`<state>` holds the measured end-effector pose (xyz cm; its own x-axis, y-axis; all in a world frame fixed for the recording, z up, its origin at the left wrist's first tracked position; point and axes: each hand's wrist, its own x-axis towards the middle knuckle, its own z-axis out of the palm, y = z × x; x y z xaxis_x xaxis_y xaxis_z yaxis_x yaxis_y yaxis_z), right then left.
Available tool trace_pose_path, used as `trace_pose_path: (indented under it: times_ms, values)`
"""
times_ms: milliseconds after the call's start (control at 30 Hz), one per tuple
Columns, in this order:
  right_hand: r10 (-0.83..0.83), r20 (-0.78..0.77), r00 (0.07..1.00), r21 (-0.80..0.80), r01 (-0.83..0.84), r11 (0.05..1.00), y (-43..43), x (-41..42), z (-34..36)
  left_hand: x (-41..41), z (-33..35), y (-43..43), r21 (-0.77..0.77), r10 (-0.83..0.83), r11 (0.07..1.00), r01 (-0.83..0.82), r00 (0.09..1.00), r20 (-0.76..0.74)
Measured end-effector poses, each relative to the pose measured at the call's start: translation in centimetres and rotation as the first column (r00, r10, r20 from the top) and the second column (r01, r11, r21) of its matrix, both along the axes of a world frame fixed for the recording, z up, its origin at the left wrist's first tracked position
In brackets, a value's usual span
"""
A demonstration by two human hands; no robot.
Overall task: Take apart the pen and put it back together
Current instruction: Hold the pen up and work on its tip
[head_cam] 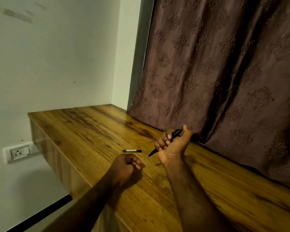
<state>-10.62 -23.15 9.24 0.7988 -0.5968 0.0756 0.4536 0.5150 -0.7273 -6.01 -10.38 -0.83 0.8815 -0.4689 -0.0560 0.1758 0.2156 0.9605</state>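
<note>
Black pen [175, 133] above wooden desk [90, 131], curtain [224, 72] behind

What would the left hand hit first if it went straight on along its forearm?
Probably the pen held in the right hand, near its tip; the small black piece lies just off that line. Depth is unclear.

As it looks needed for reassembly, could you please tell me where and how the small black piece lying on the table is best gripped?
Probably at its middle, from straight above: the black piece lies flat on the table, long axis running left to right, with bare wood along both long sides, so fingers can pinch across its narrow width. The left hand is closest.
</note>
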Motion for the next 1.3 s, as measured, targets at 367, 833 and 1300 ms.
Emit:
trace_pose_path:
  times_ms: [367, 833, 1300]
  values:
    - [0.165, 0.106, 0.981, -0.033, -0.163, 0.986, -0.9, 1.2, -0.9, 0.1, 0.0, -0.2, 0.02, -0.002, 1.0, 0.002, 1.0, 0.001]
    - [0.177, 0.12, 0.977, -0.079, -0.168, 0.983, -0.8, 1.2, -1.0, 0.0, 0.5, -0.2, -0.056, -0.04, 0.998, 0.034, 0.992, -0.117]
    - [0.156, 0.069, 0.985, -0.125, -0.146, 0.981, -0.6, 1.1, -0.8, -1.2, 1.2, 0.0, 0.161, 0.038, 0.985, -0.053, 0.995, 0.094]
